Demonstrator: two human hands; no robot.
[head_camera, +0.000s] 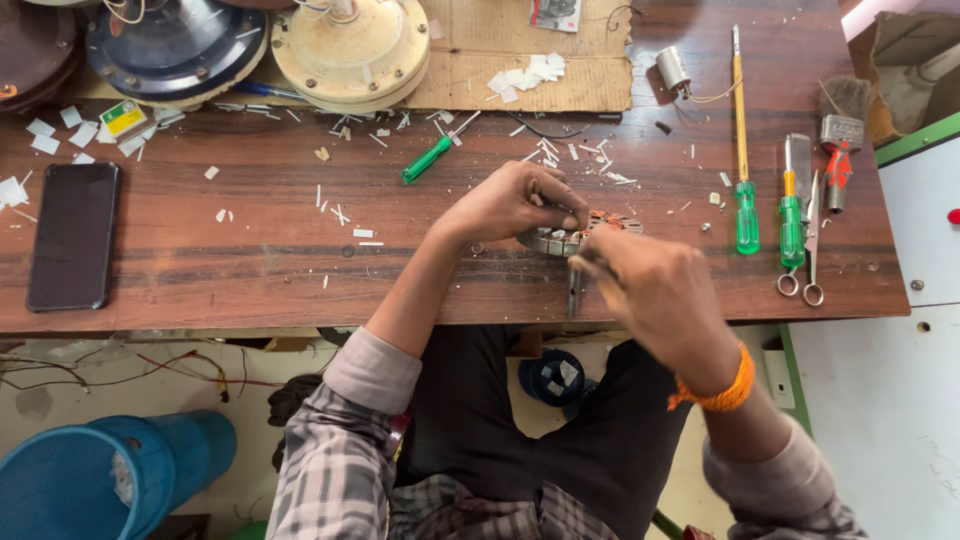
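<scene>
A round metal stator ring with copper windings (560, 239) lies on the wooden bench (250, 260) near its front edge. My left hand (510, 200) rests on the ring's far side, fingers pinched against it. My right hand (655, 290) is closed around a thin dark metal tool (574, 285) whose tip points down beside the ring's near edge. An orange thread band circles my right wrist. Part of the ring is hidden under both hands.
A black phone (73, 235) lies at the left. A small green screwdriver (428, 160), two longer green-handled screwdrivers (745, 200), scissors (808, 250), a brush and a capacitor sit to the right. Fan motor housings (350, 45) stand at the back; paper scraps are scattered around. A blue bucket (90, 480) stands below.
</scene>
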